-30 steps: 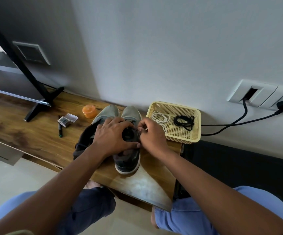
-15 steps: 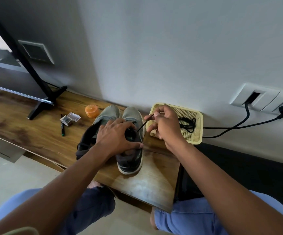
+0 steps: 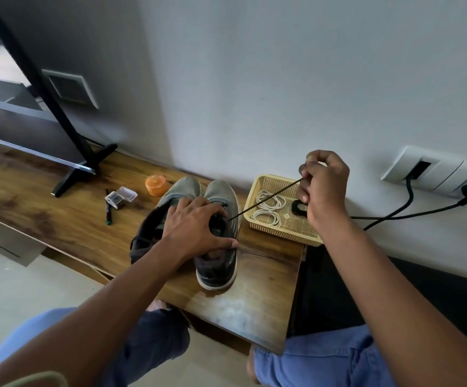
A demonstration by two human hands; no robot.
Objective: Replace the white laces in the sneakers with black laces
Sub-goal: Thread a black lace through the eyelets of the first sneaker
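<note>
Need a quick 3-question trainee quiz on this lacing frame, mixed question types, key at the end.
1. True or false: the right hand pinches a black lace drawn taut from the right sneaker.
2. Multiple choice: where do the coiled white laces lie? A) on the wooden shelf B) in the yellow basket C) in the left sneaker
3. Fill in: the left hand rests on the ____ sneaker.

Key: 1 true; 2 B; 3 right
</note>
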